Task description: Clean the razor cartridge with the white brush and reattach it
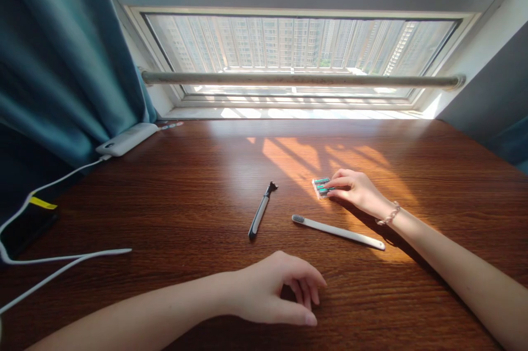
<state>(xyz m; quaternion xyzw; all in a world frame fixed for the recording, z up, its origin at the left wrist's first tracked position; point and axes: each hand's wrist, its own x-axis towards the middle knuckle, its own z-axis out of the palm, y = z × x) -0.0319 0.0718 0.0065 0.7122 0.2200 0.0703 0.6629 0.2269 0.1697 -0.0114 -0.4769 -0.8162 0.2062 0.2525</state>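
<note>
My right hand (350, 188) has its fingers and thumb closed on the near end of a small clear plastic pack of razor cartridges (320, 188) with teal strips, which sits on the wooden table. The fingers cover part of the pack. Left of it lies a grey and black razor handle (259, 214), its black top end pointing away from me. A white toothbrush (340, 231) with dark bristles rests nearer to me, below my right hand. My left hand (284, 290) is over the front of the table, fingers loosely curved and apart from the thumb, holding nothing.
The brown wooden table (185, 186) reaches to a window with a metal rail (297, 80) across it. At the back left, a white power bank (127, 140) with a white cable (74, 258) lies beside a blue curtain (70, 54). A dark object with a yellow tag (43, 203) is at the left edge.
</note>
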